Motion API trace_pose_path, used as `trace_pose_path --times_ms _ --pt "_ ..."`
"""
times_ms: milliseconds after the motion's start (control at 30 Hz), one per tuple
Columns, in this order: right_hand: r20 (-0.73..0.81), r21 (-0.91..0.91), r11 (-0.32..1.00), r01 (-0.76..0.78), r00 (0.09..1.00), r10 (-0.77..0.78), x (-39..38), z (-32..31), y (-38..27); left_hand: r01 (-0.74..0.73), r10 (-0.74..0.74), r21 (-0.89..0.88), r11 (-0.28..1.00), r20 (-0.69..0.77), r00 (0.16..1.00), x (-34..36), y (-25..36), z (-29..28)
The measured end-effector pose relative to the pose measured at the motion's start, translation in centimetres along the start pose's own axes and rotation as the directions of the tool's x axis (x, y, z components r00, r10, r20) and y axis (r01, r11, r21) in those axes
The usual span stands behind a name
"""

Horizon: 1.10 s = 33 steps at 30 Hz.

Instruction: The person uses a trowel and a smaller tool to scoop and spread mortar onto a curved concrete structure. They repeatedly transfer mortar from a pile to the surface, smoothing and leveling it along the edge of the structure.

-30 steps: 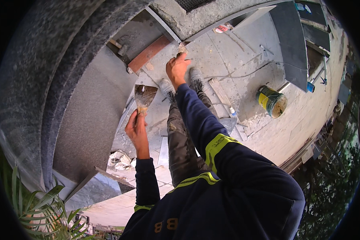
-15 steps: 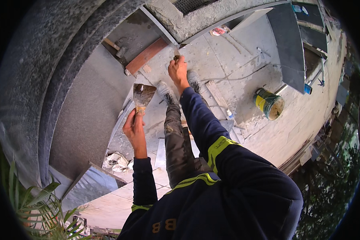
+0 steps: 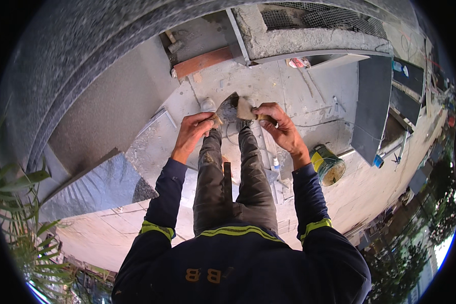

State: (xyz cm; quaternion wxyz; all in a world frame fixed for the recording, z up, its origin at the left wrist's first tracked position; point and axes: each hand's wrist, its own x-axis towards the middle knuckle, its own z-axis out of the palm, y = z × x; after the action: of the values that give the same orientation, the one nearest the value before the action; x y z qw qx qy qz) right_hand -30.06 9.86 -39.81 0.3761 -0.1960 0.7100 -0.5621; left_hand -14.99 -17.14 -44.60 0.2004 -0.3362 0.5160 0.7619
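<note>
My left hand (image 3: 191, 134) is closed on the short handle of a putty knife (image 3: 227, 108), whose broad dark blade points away from me to the right. In my right hand (image 3: 285, 133) is a second scraper (image 3: 245, 108) with a brown handle and a paler, smeared blade aimed left. The two blades meet or overlap in front of me, above my shoes; whether they touch I cannot tell. Fingers and thumb of each hand wrap round the handles.
A green and yellow bucket (image 3: 328, 166) stands right of my legs. Ahead is a rough mortar-covered ledge (image 3: 319, 43), with a reddish board (image 3: 202, 62) to its left. A dark panel (image 3: 374, 104) stands at right; a polished slab (image 3: 99, 187) lies at left.
My right hand has come back from the ledge's base toward my left hand, bringing its scraper to the other blade. The left putty knife has tilted to the right. The view has turned.
</note>
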Motion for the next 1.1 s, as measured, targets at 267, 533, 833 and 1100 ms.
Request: trace_pose_path --times_ms 267,533,833,1100 --pt "-0.203 0.296 0.894 -0.336 0.893 0.403 3.4 5.0 15.8 -0.263 0.244 -0.126 0.956 -0.15 0.958 -1.6 -2.2 0.9" --pt "-0.67 0.319 0.948 -0.021 0.702 0.241 12.5 13.3 34.1 -0.167 0.147 -0.021 0.986 -0.367 0.919 -2.5 -5.3 -0.5" --pt "-0.785 0.205 0.964 -0.17 0.56 0.265 17.1 13.5 35.8 -0.177 0.125 -0.078 0.981 -0.439 0.89 -3.1 -9.2 -3.1" --pt "-0.898 0.139 0.985 -0.103 0.405 0.17 18.0 13.2 29.0 -0.195 0.142 -0.084 0.977 -0.425 0.894 -2.3 -8.5 -1.1"
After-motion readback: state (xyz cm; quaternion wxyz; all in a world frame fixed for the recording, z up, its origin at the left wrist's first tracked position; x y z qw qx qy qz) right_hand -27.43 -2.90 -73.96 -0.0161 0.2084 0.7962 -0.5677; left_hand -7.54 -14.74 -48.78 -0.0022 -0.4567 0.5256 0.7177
